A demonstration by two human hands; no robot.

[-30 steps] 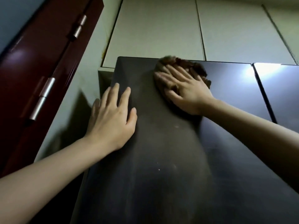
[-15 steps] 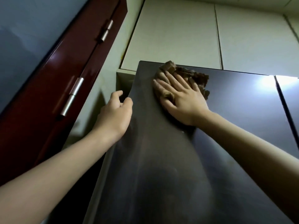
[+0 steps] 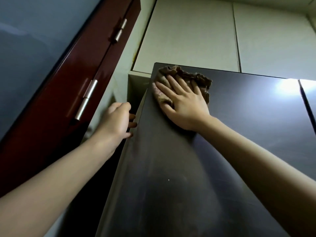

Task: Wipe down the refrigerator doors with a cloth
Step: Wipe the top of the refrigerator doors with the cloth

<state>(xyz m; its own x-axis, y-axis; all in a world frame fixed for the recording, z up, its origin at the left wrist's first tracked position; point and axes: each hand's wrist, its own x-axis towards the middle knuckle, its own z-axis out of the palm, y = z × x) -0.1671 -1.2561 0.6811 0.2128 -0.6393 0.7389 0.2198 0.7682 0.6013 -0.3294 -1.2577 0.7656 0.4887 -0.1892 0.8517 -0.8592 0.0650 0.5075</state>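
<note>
My right hand [image 3: 185, 106] lies flat, fingers straight and spread, pressing the brown cloth [image 3: 201, 81] against the top left corner of the left refrigerator door [image 3: 188, 168]. I grip nothing; the cloth is only pinned under my palm. My left hand [image 3: 116, 122] is curled round that door's left edge, fingertips hooked onto its side.

What could go wrong, as I judge it: the cloth is bunched, and part of it sticks out past my fingers at the top edge. A push upward could roll it over the top of the door and out from under my palm, and it would drop. Pressing this high while my left hand pulls might swing the door open. The dark gloss shows streaks lower down, so a dirty cloth may only smear them. My left fingers sit in the narrow gap between the door's edge and the pale wall [image 3: 124, 65], where they could get pinched.

For room, there is none upward, since the overhead cabinet [image 3: 188, 35] begins just above the top edge. Leftward, the corner is reached. The red wooden door [image 3: 82, 69] with its metal hinge [image 3: 86, 98] stands well apart on the left. Rightward the face runs open to the seam with the right refrigerator door [image 3: 310, 93], and it is open downward too.
</note>
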